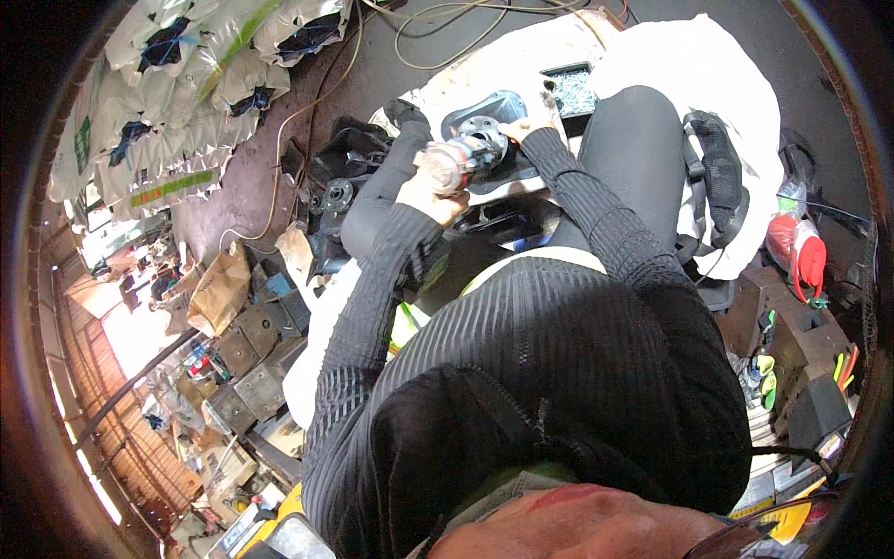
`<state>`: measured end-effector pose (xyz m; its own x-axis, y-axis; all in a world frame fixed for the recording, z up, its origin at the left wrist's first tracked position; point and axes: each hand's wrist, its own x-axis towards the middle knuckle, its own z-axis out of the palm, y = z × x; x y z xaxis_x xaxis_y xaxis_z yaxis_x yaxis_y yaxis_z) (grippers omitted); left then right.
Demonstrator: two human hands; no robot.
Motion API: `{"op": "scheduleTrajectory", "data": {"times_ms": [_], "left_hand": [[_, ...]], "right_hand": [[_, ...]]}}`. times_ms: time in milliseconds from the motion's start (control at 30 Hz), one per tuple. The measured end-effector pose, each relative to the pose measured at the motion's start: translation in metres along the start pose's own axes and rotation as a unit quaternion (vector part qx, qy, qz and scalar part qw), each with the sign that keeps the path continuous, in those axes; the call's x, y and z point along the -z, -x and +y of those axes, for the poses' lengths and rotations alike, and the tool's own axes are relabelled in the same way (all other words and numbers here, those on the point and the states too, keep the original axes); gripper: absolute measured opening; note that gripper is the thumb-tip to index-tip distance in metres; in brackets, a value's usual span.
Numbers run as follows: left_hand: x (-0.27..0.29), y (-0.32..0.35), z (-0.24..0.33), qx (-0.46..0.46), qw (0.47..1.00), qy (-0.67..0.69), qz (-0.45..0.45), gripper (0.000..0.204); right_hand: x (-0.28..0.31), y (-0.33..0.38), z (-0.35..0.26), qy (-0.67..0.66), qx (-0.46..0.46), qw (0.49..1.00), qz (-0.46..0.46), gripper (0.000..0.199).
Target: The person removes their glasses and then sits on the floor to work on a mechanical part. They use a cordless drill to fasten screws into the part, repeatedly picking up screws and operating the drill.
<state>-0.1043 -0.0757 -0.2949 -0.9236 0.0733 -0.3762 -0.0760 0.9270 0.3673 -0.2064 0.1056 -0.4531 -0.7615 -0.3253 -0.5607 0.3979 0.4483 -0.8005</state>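
Power tool sits gripped in the left hand, while right hand fingers press the grey metal part.

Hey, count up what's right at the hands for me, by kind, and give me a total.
Power tool, red and grey, in the left hand: 1
Dark metal part with a round flange, touched by the right hand: 1
Tray of small screws beside it: 1
Total: 3
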Motion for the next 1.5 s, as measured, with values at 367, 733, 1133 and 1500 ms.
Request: {"op": "scheduleTrajectory", "data": {"times_ms": [367, 733, 1133, 1500], "left_hand": [[-0.027, 0.061, 0.003, -0.029, 0.997, 0.016, 0.072, 0.055], [-0.010, 0.089, 0.004, -0.011, 0.994, 0.098, 0.055, 0.060], [0.024, 0.106, 0.026, -0.088, 0.994, 0.038, 0.053, 0.051], [0.010, 0.119, 0.000, -0.042, 0.984, 0.144, 0.099, 0.049]], "right_hand": [[0.020, 0.058, 0.002, -0.606, -0.139, 0.731, -0.280, 0.029], [0.010, 0.096, -0.025, -0.518, -0.110, 0.803, -0.273, 0.029], [0.010, 0.112, -0.030, -0.446, -0.114, 0.844, -0.273, 0.028], [0.014, 0.111, -0.026, -0.432, -0.112, 0.848, -0.285, 0.024]]}}
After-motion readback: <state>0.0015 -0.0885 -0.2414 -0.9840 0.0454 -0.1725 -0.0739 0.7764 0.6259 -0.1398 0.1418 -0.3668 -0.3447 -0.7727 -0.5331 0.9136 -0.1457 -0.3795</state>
